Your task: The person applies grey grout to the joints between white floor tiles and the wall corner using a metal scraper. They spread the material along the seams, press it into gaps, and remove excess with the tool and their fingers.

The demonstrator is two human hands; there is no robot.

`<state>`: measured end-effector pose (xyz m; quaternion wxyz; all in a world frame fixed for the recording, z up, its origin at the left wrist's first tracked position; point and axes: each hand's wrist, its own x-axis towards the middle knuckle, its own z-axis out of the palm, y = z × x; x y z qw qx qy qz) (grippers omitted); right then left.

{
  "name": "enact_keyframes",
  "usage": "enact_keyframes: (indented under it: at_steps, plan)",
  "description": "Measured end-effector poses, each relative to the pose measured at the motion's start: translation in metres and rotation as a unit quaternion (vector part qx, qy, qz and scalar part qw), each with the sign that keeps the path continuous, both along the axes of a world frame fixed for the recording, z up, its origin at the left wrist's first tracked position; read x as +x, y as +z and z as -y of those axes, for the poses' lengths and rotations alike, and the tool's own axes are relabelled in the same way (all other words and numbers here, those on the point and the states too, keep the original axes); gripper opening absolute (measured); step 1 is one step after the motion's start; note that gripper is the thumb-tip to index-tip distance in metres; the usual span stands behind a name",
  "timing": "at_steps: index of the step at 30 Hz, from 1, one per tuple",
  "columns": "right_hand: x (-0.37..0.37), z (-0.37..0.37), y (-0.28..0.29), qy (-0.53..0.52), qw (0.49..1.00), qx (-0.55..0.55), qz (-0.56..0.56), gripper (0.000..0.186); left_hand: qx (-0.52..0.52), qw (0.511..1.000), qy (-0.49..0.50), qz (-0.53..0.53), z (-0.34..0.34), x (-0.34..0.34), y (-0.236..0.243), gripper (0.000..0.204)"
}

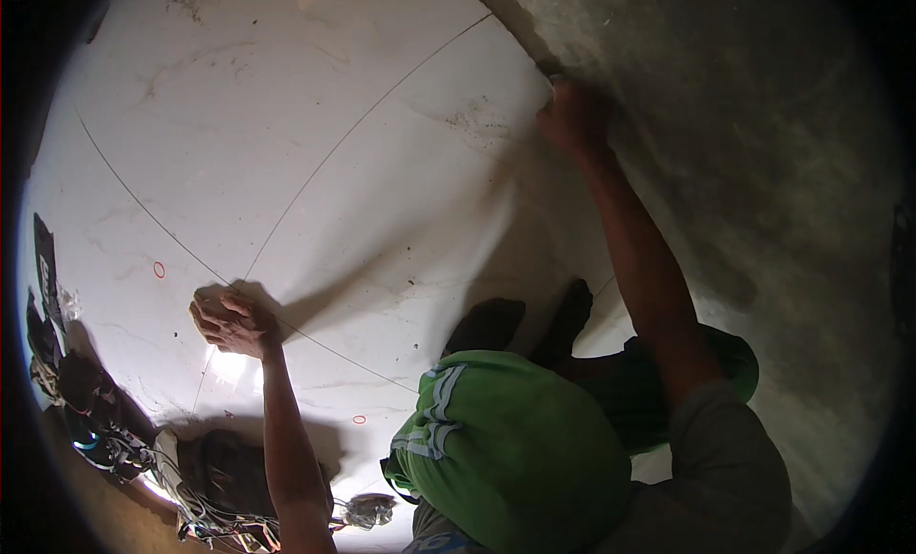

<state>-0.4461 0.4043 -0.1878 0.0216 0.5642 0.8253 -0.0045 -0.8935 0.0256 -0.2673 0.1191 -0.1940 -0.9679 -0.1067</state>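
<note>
My left hand (234,323) rests on the pale, marble-veined tiles (315,86), beside the point where their thin joints cross. Its fingers are bent and slightly apart, and I see nothing held in them. With the arm stretched far forward, my right hand (576,113) is closed at the edge of the tiles, where they meet a rough grey surface (744,163). Its fingertips are in shadow, so what they grip, if anything, is hidden. Two small red rings lie on the tiles, one red ring (159,270) left of my left hand and another red ring (359,419) nearer me.
A black bag (224,468) and tangled cables (205,525) lie at the lower left, with more dark gear (81,382) along the left edge. My green-clad leg (515,449) and dark-covered feet (487,325) are close in front. Dark crumbs (468,120) dot the tiles.
</note>
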Motion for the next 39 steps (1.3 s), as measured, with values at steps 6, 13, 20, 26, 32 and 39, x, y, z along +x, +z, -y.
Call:
enact_keyframes:
  at_steps: [6,13,20,26,32,39]
  plan:
    - [-0.008,-0.001,0.007,-0.013,0.999,-0.003,0.034,0.023,-0.041,0.999,-0.009,0.034,0.015,-0.006,-0.004,0.075]
    - [-0.028,-0.017,0.007,0.015,1.000,0.001,0.012,0.022,0.012,1.000,-0.016,-0.004,0.004,-0.002,-0.001,0.099]
    - [-0.043,-0.014,0.009,-0.001,0.997,-0.047,0.067,0.023,-0.006,1.000,-0.015,0.014,0.007,-0.002,0.003,0.093]
    - [-0.054,-0.034,0.003,0.022,0.999,0.001,0.034,0.018,-0.021,0.999,-0.020,0.027,0.011,-0.003,0.003,0.082]
    - [-0.061,-0.041,0.003,0.028,0.999,-0.002,0.039,0.025,-0.022,0.999,-0.013,0.040,0.007,-0.001,0.003,0.083]
    - [-0.074,-0.055,0.010,-0.017,0.999,-0.030,0.017,0.021,-0.035,0.998,-0.018,0.046,0.008,0.000,0.007,0.070]
